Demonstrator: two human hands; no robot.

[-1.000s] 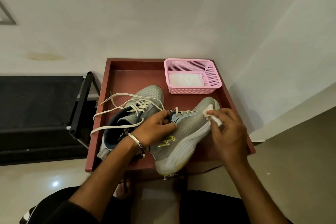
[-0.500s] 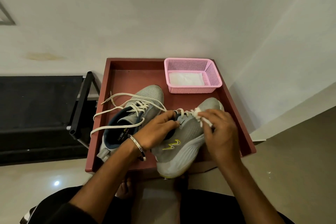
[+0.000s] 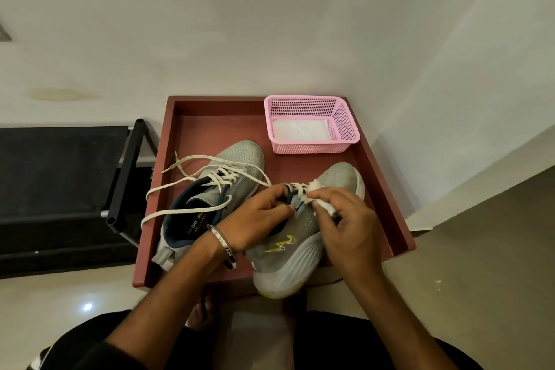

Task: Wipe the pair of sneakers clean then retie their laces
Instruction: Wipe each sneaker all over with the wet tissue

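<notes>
Two sneakers [image 3: 228, 189] on tray [image 3: 210, 126]; basket [image 3: 312, 125] behind.

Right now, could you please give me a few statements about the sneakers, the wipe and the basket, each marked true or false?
1. The right hand presses a white wipe onto the laces of the right-hand sneaker. True.
2. The left-hand sneaker is tied in a bow. False: its laces lie loose across the red tray.
3. The pink basket is empty. False: something white lies inside.
4. The left hand grips the wiped sneaker's collar. True.
</notes>
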